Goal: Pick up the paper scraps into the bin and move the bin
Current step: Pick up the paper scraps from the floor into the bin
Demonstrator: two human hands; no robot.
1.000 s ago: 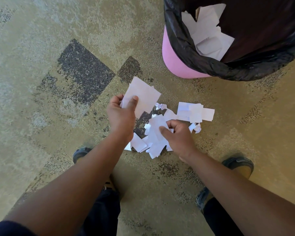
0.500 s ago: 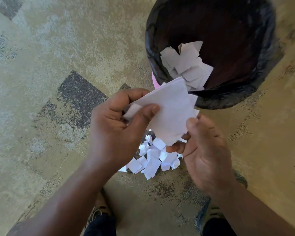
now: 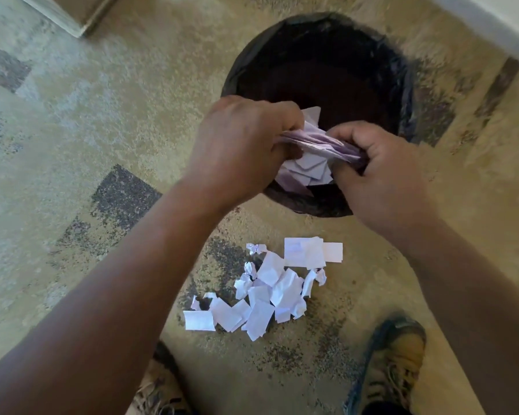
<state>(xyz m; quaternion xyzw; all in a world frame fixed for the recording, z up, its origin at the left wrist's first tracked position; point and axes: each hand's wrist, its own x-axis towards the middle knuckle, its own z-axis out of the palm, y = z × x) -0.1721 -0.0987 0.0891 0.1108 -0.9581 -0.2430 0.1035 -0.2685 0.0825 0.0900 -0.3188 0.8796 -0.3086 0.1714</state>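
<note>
While both hands, left hand (image 3: 240, 148) and right hand (image 3: 375, 172), gripped the paper sheet (image 3: 318, 143), we noted it directly above the bin (image 3: 402, 85) opening, long axis spanning hand to hand.

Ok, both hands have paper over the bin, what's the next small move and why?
Probably open both hands: the left hand and right hand grip the crumpled paper over the bin mouth, so it should drop inside. Scraps remain on the carpet.
</note>
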